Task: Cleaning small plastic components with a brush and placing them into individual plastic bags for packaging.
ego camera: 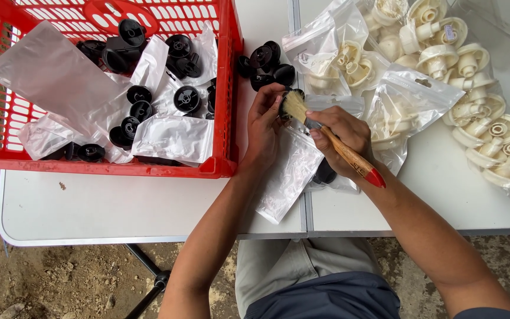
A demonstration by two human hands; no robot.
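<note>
My left hand (265, 121) holds a small black round plastic part (283, 99) just above the table. My right hand (340, 137) grips a paintbrush (339, 145) with a wooden handle and red tip. Its pale bristles rest against the black part. Under both hands lie clear plastic bags (290, 171), and another black part (324, 173) shows beneath my right hand.
A red crate (222, 88) at left holds several black parts and clear bags. A few loose black parts (265, 64) lie beside it. Bagged and loose cream plastic parts (473, 94) cover the right of the white folding table (90, 207). Dirt ground lies below.
</note>
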